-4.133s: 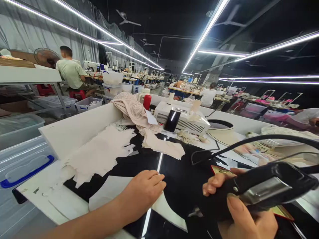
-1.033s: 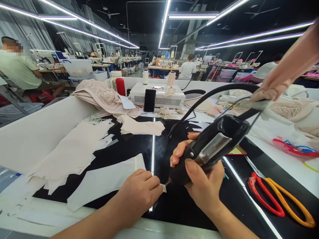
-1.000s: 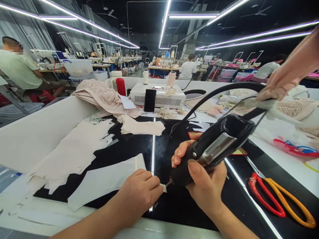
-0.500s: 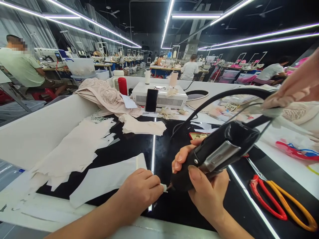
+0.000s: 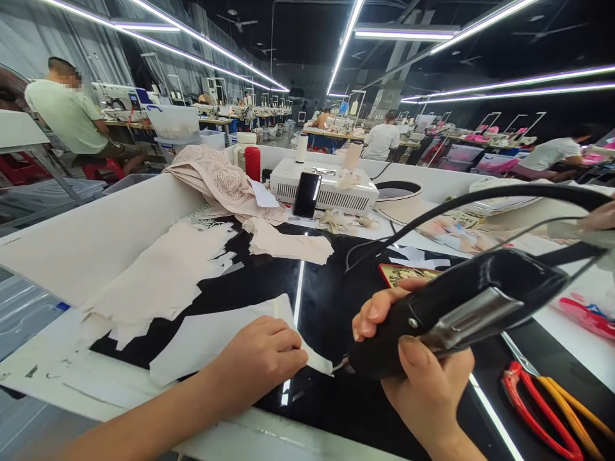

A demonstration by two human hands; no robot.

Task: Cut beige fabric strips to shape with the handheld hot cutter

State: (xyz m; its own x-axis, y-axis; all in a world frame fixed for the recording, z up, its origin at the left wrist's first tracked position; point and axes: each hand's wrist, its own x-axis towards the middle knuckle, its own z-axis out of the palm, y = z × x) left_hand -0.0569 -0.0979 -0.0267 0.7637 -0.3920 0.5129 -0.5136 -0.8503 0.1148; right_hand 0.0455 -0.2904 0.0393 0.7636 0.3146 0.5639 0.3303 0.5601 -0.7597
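Note:
My right hand (image 5: pixel 423 378) is wrapped round a black corded hand tool (image 5: pixel 461 307) with a metal lever on its side. The thin metal tip of the tool points left and meets the narrow right end of a white fabric piece (image 5: pixel 206 336). My left hand (image 5: pixel 264 355) lies on this piece, fingers bent and pressed together on its edge, just left of the tip. The piece rests flat on the black tabletop (image 5: pixel 331 307); my left hand and forearm hide part of it. At the right edge, another hand (image 5: pixel 600 218) is partly seen by the tool's cable.
Red-and-orange-handled scissors (image 5: pixel 542 403) lie at the right. Stacked pale fabric pieces (image 5: pixel 163 269) spread on the left, with more fabric (image 5: pixel 288 240) behind. A phone (image 5: pixel 306 194) leans against a white box (image 5: pixel 350 192). A small tray (image 5: pixel 403 272) sits behind my right hand.
The view has shifted left. The tool has swung lower, and its tip now touches the fabric end. My left fingers sit farther back from that end. The other hand has moved mostly out of view.

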